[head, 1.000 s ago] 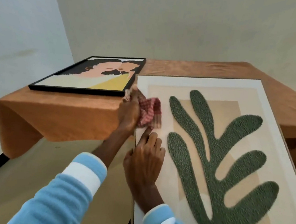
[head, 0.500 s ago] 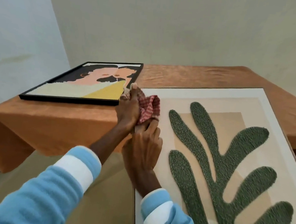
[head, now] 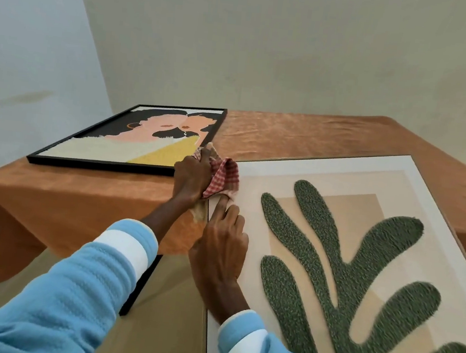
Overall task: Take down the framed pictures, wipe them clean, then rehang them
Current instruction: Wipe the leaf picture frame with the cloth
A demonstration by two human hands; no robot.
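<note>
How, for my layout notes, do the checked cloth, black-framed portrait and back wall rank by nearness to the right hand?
1. checked cloth, just ahead of the right hand, at its fingertips.
2. black-framed portrait, ahead-left on the table.
3. back wall, beyond the table.

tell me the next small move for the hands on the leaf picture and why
Probably sweep the checked cloth rightward along the far border: the left hand grips it on the leaf picture, at its far left corner, and the right hand presses the left edge.

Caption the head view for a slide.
Left hand holds a checked cloth on the leaf picture; right hand rests on its edge.
</note>
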